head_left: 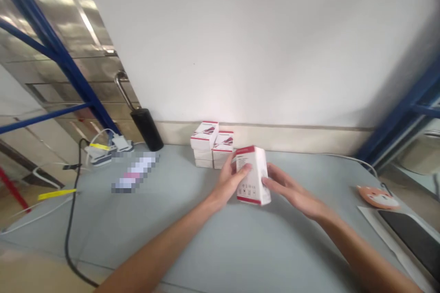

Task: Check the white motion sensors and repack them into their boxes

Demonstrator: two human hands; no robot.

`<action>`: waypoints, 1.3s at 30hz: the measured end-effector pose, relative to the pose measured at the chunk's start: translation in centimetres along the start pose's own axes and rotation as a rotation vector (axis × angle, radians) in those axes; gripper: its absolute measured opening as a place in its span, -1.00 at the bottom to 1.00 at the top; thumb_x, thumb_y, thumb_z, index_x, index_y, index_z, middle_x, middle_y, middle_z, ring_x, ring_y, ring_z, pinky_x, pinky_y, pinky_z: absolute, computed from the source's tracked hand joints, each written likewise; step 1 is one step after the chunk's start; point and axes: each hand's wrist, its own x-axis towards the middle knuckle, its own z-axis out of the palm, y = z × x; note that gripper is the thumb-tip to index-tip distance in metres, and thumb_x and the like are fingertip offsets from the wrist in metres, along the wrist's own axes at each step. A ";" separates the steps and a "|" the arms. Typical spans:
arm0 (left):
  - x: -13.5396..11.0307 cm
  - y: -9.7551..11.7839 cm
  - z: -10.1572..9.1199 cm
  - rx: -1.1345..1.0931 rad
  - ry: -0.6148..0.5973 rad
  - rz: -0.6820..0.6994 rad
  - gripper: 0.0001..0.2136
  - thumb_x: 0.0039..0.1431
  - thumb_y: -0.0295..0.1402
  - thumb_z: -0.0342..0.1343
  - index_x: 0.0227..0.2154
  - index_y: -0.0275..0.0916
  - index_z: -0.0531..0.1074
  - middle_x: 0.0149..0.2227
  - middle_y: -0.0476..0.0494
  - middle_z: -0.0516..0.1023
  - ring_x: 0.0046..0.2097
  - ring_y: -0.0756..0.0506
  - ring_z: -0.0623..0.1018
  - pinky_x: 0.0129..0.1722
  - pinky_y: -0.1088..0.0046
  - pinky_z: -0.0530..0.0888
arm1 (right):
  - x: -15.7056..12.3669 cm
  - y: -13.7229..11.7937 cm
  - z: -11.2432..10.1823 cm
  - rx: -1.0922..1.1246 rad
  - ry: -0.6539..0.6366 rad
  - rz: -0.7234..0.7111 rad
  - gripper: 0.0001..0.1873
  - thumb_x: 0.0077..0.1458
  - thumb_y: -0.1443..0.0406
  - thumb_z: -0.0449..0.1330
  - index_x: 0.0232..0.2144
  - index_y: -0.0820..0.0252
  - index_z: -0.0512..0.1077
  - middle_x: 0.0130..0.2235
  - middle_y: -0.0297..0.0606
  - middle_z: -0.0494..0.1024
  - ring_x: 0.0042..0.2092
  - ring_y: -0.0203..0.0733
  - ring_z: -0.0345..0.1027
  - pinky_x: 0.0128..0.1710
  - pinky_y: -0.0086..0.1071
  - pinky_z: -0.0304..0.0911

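A white box with red edges and dark printing [253, 184] is held upright, slightly tilted, above the table. My left hand [227, 181] grips it from the left, its thumb across the printed face and its other fingers partly hidden behind. On the right side, my right hand [290, 190] closes on the same box, with fingertips against its side panel. Just behind and left of my left hand stand small white boxes with red edges, one stack [204, 139] taller than the stack beside it [223, 143].
On the grey table [192, 238] lie a pixelated flat item [135, 173] and a power strip [108, 151] with cables at left. A black cylinder [147, 129] stands at the back. An orange animal-face item [378, 197] and a dark flat device [412, 236] lie at right.
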 end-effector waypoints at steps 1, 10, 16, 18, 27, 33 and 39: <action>-0.2 0.2 -0.1 -0.027 -0.012 0.029 -0.37 0.29 -0.03 0.25 0.32 -0.10 0.22 0.21 -0.30 0.54 0.18 -0.28 0.58 0.08 0.18 0.57 | 0.0 0.3 0.4 -0.034 0.015 -0.035 -0.42 0.36 -0.05 0.15 0.33 -0.11 0.33 0.29 -0.14 0.48 0.25 0.11 0.42 0.23 0.06 0.36; -2.4 -0.7 -1.2 0.219 -0.099 0.259 -0.33 0.24 -0.34 0.32 0.36 0.04 0.21 0.25 -0.21 0.48 0.26 -0.28 0.50 0.28 0.07 0.46 | 0.0 0.6 1.3 -0.414 0.267 -0.301 -0.63 0.30 0.06 0.26 0.08 0.02 0.43 -0.01 -0.17 0.64 -0.07 -0.04 0.55 -0.08 -0.22 0.46; -3.0 -0.5 -1.2 0.479 -0.209 0.509 -0.19 0.26 -0.55 0.20 0.44 0.17 0.00 0.29 -0.23 0.37 0.24 -0.25 0.51 0.10 0.21 0.61 | -0.1 0.2 -0.5 -0.239 0.477 -0.131 -0.45 0.37 -0.13 0.00 -0.28 0.05 0.60 -0.44 -0.28 0.55 -0.36 -0.07 0.45 -0.33 -0.24 0.37; -3.3 -0.3 -1.0 0.640 -0.181 0.753 -0.22 0.19 -0.61 0.20 0.37 0.19 0.13 0.34 -0.24 0.27 0.26 -0.26 0.48 0.08 0.18 0.60 | 0.1 0.1 0.0 -0.130 0.543 -0.010 -0.46 0.33 -0.16 0.06 -0.29 0.07 0.61 -0.45 -0.29 0.53 -0.37 -0.07 0.44 -0.38 -0.27 0.34; -3.5 1.5 -0.8 0.951 -0.203 0.961 -0.69 0.16 -0.50 0.14 -0.05 -0.08 0.38 0.17 -0.26 0.55 0.23 -0.22 0.52 0.26 0.06 0.26 | 0.0 -0.5 1.6 -0.217 0.633 -0.306 -0.75 0.35 0.08 0.17 -0.03 0.01 0.48 -0.14 -0.21 0.53 -0.14 -0.08 0.47 -0.16 -0.21 0.42; -2.9 1.7 -1.0 0.872 -0.085 0.851 -0.60 0.25 -0.44 0.21 0.10 -0.06 0.31 0.14 -0.29 0.54 0.16 -0.23 0.56 0.18 0.05 0.31 | -1.1 -1.0 0.1 -0.957 0.329 -0.728 -0.72 0.27 0.26 0.23 0.03 -0.03 0.48 0.03 -0.08 0.45 -0.02 0.04 0.46 -0.07 -0.04 0.43; -2.9 1.7 -1.2 0.892 -0.032 0.867 -0.61 0.22 -0.42 0.27 0.09 -0.10 0.38 0.05 -0.28 0.47 0.04 -0.23 0.52 0.11 0.06 0.43 | -0.8 -0.8 -0.5 -0.921 0.462 -0.667 -0.84 0.27 0.34 0.19 -0.11 0.03 0.46 0.01 -0.08 0.43 -0.11 -0.02 0.45 -0.14 -0.08 0.43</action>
